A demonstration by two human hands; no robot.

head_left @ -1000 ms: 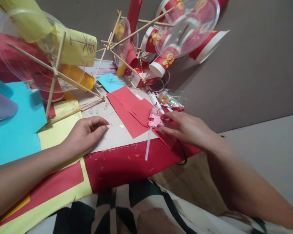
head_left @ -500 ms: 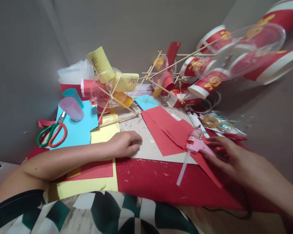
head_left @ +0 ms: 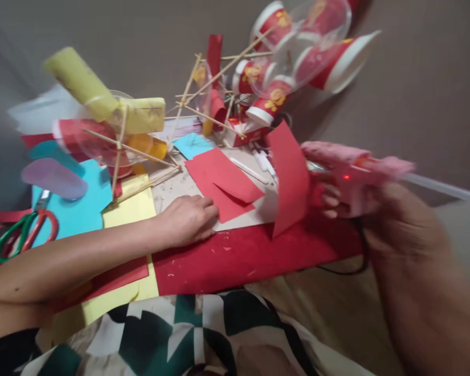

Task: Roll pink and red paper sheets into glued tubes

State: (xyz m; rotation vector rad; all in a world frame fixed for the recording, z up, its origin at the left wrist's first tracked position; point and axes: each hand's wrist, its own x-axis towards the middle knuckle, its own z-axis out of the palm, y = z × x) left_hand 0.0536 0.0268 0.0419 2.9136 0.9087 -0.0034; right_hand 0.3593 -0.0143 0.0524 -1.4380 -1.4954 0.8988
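Note:
My right hand [head_left: 379,214] is lifted off the table and closed around a pink glue gun [head_left: 356,169] with a small red light on it; a clear glue stick pokes out behind it to the right. A red paper piece [head_left: 290,177] hangs upright by the gun's front end. My left hand [head_left: 188,219] rests curled, knuckles up, on the bare cardboard beside the flat red paper sheets [head_left: 223,183]. I cannot see anything inside its fingers.
A stick-and-cup wheel with red paper cups [head_left: 274,99] and another with yellow paper rolls [head_left: 117,115] stand at the back. Scissors [head_left: 23,235] lie far left on blue paper [head_left: 78,209]. Yellow paper [head_left: 133,209] and a red sheet [head_left: 243,256] cover the table's near edge.
My right hand has picked the glue gun up from the table and raised it to the right; a red paper piece came up with it. The left hand stays put.

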